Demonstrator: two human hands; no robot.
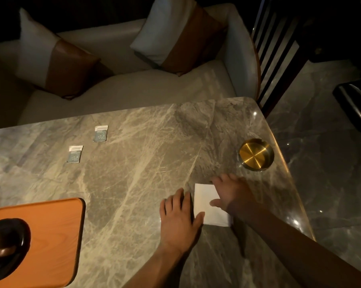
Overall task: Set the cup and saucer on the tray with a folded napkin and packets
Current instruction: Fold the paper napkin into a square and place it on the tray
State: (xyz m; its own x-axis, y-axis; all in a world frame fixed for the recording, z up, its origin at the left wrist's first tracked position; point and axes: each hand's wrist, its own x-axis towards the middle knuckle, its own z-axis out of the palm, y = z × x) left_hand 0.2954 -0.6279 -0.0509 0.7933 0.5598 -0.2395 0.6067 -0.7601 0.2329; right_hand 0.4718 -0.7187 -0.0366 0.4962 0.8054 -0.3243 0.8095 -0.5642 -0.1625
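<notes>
While we press the napkin point(208, 204) flat at 5 o'clock, our left hand point(179, 217) lies spread along its left edge and our right hand point(231, 192) rests fingers apart on its right side, likely to crease a fold; neither grips it. The tray point(57, 225) waits at 8 o'clock, a dark saucer point(9, 246) already on it. Two packets point(100, 133) lie apart at 11. The marble table point(144, 152) is dim; an ashtray point(256, 154) sits at 3, a sofa point(123, 92) beyond.

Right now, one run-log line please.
step: folding napkin | left hand, right hand: flat on it | packets: on table | tray: holds saucer
</notes>
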